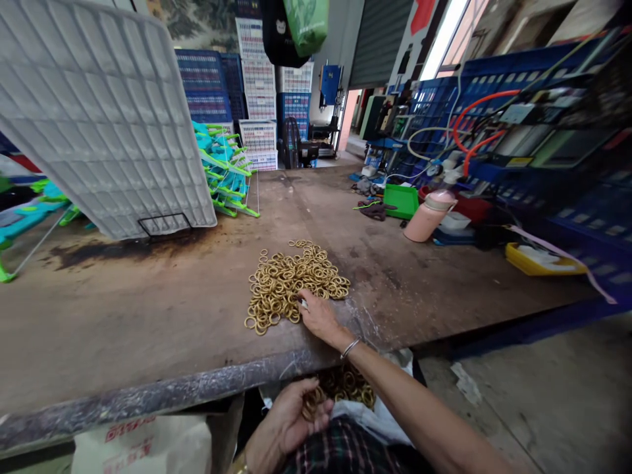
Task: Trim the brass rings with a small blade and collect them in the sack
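Observation:
A loose heap of gold-coloured metal rings point(281, 280) lies on the worn tabletop point(187, 329). At its near right edge is my right hand point(320, 317), fingers curled and pressed together. Something small and pale shows at its fingertips, too small to name. Below the table edge, my left hand point(291, 415) is cupped palm up around several more rings point(313, 403). Just beyond it, a white sack point(390, 411) on my lap stands open with further rings inside, partly hidden by my right forearm.
Upright on the left of the table stands a ribbed grey panel point(108, 118), with green and turquoise plastic frames point(224, 171) behind. To the right are a pink bottle point(428, 216), a green tray point(401, 201) and a yellow tray point(540, 260). A printed sack point(143, 444) sits below the front edge.

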### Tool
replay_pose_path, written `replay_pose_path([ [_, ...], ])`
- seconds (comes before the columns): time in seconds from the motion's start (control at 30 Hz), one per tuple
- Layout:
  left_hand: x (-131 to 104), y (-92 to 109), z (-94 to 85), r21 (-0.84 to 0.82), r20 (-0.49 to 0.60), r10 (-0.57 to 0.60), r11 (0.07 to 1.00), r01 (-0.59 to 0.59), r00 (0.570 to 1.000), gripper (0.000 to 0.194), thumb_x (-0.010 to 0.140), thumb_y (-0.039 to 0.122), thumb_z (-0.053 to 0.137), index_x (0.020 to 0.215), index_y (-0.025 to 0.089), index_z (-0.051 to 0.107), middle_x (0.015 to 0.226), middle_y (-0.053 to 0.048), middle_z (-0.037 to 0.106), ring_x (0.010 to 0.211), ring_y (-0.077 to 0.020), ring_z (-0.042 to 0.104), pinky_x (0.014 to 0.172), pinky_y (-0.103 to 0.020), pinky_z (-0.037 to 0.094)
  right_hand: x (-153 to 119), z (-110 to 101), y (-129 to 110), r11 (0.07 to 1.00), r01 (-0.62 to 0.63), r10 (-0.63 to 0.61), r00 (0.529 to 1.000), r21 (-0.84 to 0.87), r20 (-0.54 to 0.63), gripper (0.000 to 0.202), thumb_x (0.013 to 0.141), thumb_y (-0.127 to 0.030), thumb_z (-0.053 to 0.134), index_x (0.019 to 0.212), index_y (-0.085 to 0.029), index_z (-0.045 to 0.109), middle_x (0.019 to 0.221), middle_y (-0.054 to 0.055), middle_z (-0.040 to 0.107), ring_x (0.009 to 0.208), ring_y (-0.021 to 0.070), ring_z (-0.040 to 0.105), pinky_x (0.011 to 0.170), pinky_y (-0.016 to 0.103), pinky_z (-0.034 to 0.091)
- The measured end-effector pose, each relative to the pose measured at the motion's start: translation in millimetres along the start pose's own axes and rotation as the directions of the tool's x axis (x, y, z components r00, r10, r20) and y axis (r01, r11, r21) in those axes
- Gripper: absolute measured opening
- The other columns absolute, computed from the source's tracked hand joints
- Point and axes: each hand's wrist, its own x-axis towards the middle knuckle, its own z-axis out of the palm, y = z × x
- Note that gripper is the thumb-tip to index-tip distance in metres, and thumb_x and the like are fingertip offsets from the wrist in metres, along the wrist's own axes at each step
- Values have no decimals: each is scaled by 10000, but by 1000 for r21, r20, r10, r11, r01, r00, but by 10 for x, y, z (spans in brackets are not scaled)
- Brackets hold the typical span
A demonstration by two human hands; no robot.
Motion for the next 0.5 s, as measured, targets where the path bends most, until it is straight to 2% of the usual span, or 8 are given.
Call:
replay_pose_path([
  [0.1, 34, -43, 39, -39, -60, 34, 999, -36, 998, 66, 794, 174, 481, 739, 137, 476, 563, -36, 563, 523, -188, 636, 460, -241, 446, 50, -10, 19, 1000, -3, 4, 1000, -21, 10, 197, 847, -240, 443, 1003, -197, 555, 844, 63, 660, 754, 165, 592, 626, 231, 321],
  [0.27, 18, -107, 54, -9, -63, 130, 991, -130, 990, 55, 788, 180, 501, 796, 137, 468, 638, -31, 545, 575, -193, 643, 513, -267, 460, 52, -30, 59, 996, -37, 39, 999, 76, -27, 160, 826, -206, 439, 904, -192, 577, 773, 42, 637, 711, 144, 565, 608, 216, 313],
  [0.37, -8, -146, 37, 12, -77, 203, 979, -203, 976, 87, 767, 192, 533, 785, 158, 455, 659, -8, 511, 598, -183, 629, 564, -298, 468, 56, -13, 91, 981, -26, 43, 995, 194, -86, 158, 823, -213, 418, 840, -187, 574, 723, 23, 605, 678, 135, 537, 609, 213, 320],
  [0.5, -29, -192, -2, 47, -55, 325, 945, -323, 944, 221, 659, 207, 648, 732, 186, 440, 703, 15, 500, 640, -143, 567, 645, -316, 453, 73, 26, 163, 919, 12, 65, 981, 394, -182, 178, 802, -252, 400, 773, -183, 561, 662, -6, 552, 627, 126, 491, 603, 215, 337],
])
